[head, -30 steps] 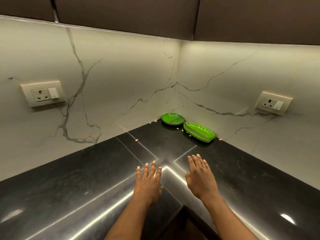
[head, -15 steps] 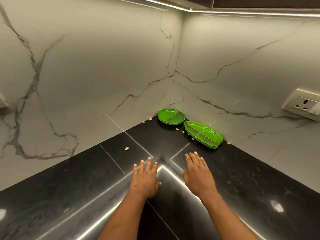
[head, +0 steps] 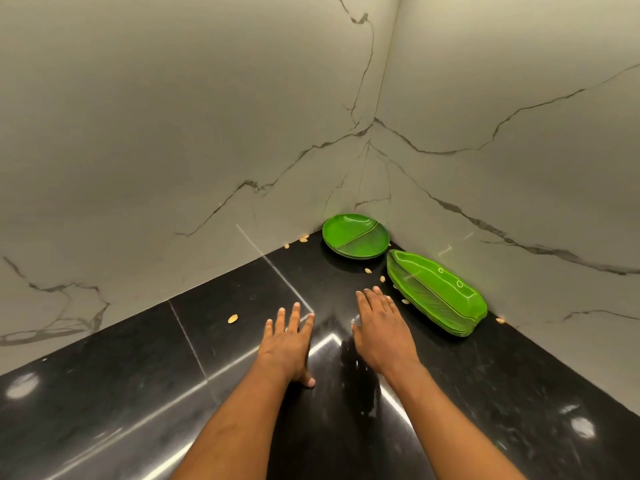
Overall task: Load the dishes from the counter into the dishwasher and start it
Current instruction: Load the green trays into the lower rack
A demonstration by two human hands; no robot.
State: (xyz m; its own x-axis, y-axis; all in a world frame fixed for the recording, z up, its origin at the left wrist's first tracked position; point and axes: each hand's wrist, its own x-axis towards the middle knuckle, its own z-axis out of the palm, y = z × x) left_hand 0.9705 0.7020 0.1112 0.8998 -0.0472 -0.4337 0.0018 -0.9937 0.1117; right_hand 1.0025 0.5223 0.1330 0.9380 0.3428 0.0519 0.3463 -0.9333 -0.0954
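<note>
Dishes: round plates (head: 355, 237) and leaf plates (head: 436, 294) sit at the far corner of the counter (head: 138, 393), neither in the hands.

Near to far:
- Two bare forearms (head: 242, 427) come in from the bottom edge.
- The left hand (head: 285, 344) is palm down, fingers straight and slightly spread, thumb tip low by the surface. It holds nothing.
- The right hand (head: 381, 330) is palm down, fingers straight and close together. It holds nothing.
- Can't tell if the palms rest on the counter or hover just above it. The hands are side by side, apart, over glossy black stone with bright light streaks.
- Pale seeds (head: 233, 319): one lies alone, left of the left hand. Several more are scattered between the right fingertips and the two stacks.
- The leaf plates are green, long and leaf-shaped, stacked and lying along the right wall. They're just past and right of the right hand, not touched by it. Count in the stack is unclear.
- The round plates are green and stacked, with a ridge across the top one. They're tucked where both walls meet, just beside the leaf plates' far tip. Contact between the stacks is unclear.
- The wall (head: 173, 133) is pale marble with dark veins on both sides of the corner, with a few more seeds along its base.
</note>
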